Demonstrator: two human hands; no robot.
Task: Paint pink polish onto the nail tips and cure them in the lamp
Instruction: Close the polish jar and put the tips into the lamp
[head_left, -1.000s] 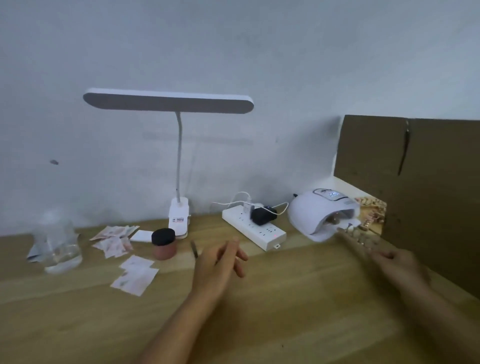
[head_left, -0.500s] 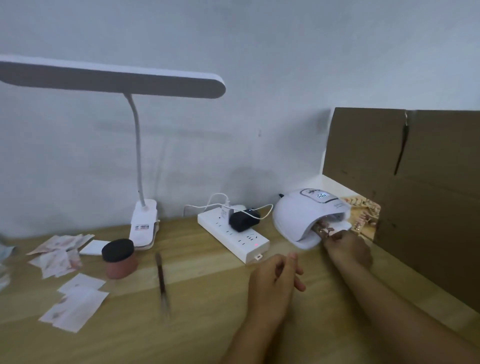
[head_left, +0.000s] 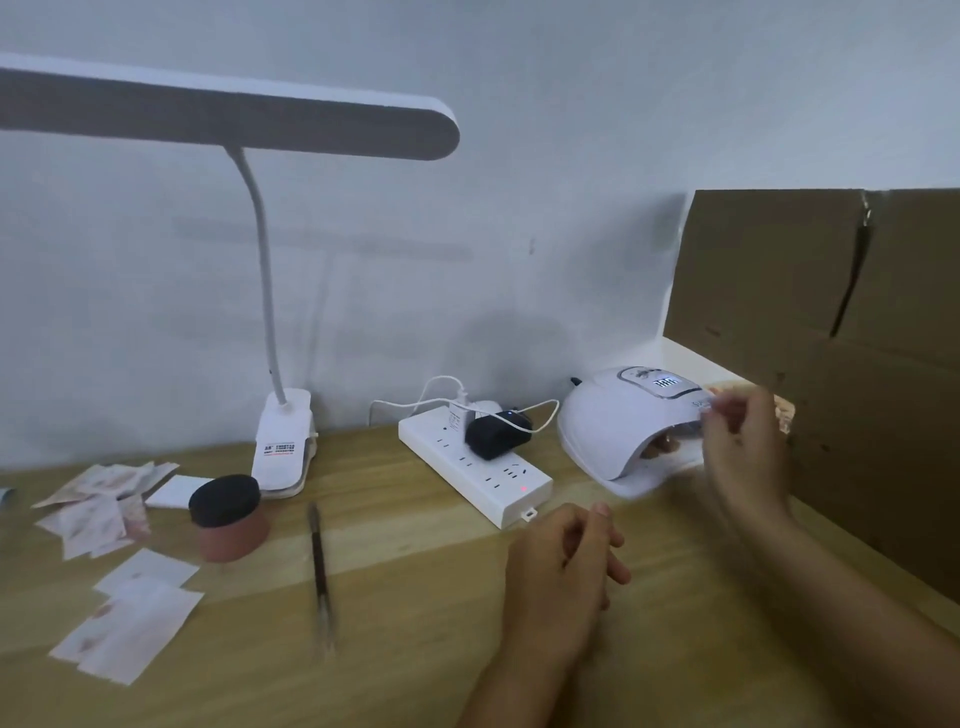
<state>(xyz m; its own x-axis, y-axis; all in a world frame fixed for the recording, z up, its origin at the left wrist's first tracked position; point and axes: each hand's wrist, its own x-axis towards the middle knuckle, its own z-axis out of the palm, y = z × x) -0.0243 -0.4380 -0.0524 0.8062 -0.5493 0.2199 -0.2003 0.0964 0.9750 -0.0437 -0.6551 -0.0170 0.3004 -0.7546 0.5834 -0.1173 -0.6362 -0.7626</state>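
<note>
Two hands are over the table (head_left: 415, 649). The left hand (head_left: 561, 571) rests loosely curled and holds nothing. The right hand (head_left: 748, 452) is at the curing lamp (head_left: 613, 421), its fingers bunched; I cannot tell whether they pinch anything. The nail tips (head_left: 660, 447) show only as a brownish blur inside the lamp's mouth. Its lit display and the desk lamp (head_left: 283, 447) label are unreadable. A black-lidded pink jar (head_left: 228, 519) stands closed near the brush (head_left: 318, 561).
</note>
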